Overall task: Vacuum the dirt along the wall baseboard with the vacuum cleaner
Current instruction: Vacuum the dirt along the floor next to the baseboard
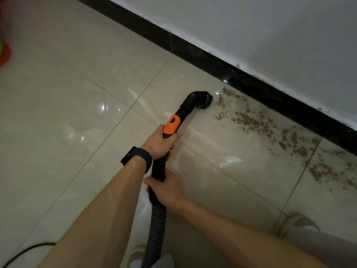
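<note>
A black vacuum wand with an orange grip band reaches across the beige floor tiles. Its bent nozzle sits on the floor at the left end of a trail of brown dirt that runs to the right along the black baseboard. My left hand, with a dark band on the wrist, grips the wand just below the orange band. My right hand grips the wand lower down, where the ribbed hose begins.
A white wall rises above the baseboard. My two feet in light slippers show at the bottom. A black cable lies on the tiles at the lower left. A red and green object sits at the left edge.
</note>
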